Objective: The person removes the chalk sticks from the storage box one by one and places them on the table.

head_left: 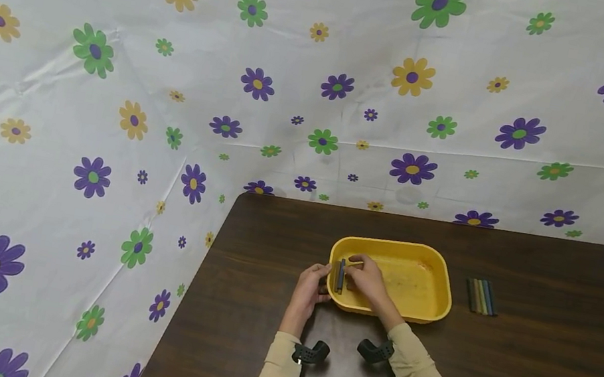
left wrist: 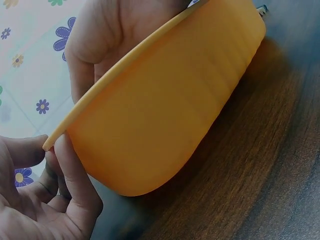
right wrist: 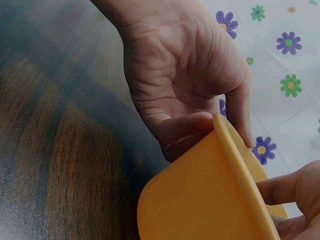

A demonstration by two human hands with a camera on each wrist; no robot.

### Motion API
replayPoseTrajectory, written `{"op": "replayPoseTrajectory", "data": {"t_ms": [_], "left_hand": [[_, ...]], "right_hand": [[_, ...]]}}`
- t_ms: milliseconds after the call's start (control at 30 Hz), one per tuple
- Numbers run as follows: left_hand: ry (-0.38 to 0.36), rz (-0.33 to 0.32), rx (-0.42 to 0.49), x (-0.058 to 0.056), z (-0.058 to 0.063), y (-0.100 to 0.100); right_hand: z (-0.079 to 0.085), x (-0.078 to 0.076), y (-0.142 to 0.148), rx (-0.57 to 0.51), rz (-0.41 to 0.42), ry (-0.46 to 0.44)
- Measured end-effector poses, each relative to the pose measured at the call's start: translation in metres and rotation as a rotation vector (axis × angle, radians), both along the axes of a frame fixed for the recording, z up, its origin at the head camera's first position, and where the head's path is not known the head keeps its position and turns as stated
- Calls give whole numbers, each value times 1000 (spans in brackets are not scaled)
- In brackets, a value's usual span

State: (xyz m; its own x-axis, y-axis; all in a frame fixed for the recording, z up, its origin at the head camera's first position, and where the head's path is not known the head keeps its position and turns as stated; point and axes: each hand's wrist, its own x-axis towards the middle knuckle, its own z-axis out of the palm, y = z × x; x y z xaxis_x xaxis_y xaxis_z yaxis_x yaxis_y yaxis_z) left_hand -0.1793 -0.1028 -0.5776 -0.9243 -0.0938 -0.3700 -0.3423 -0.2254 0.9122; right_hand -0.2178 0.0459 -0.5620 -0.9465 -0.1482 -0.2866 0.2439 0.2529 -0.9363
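A yellow plastic tub (head_left: 400,250) stands on the table. My left hand (head_left: 306,289) is at its left end, and in the left wrist view its thumb and fingers pinch the tub's rim (left wrist: 115,75). My right hand (head_left: 367,279) reaches over the front rim into the tub with bent fingers. Its fingertips are right beside a dark blue crayon-like stick (head_left: 341,276), which lies along the tub's left wall with a darker stick close to its left. In the right wrist view the right hand (right wrist: 295,197) has its fingertips hidden behind the rim; I cannot tell whether they grip the stick.
To the right of the tub, several coloured sticks (head_left: 481,297) lie side by side on the dark wooden table (head_left: 549,367). A white sheet with printed flowers (head_left: 328,38) hangs behind the table and along its left side. Black camera mounts (head_left: 312,352) are on both wrists.
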Motion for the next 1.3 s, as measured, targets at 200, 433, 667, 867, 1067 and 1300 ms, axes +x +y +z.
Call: {"op": "replayPoseTrajectory", "data": {"t_ms": [200,433,667,867,1067,1300], "left_hand": [[1,-7,3,1,0,0],[7,-14,4,1,1,1],[14,-16,6,1,1,1],[22,-14,4,3,1,1],[33,-13,9,3,1,2],[19,-10,6,3,1,2]], "right_hand": [[0,-2,-5,34,-3,8],[-3,-4,-10,98,-1,45],[-5,-6,-12,135,-9,85],[-4,-5,-13,137,-4,92],[-8,-7,-16,154,20,114],[-11,-9,-16,181,42,146]]}}
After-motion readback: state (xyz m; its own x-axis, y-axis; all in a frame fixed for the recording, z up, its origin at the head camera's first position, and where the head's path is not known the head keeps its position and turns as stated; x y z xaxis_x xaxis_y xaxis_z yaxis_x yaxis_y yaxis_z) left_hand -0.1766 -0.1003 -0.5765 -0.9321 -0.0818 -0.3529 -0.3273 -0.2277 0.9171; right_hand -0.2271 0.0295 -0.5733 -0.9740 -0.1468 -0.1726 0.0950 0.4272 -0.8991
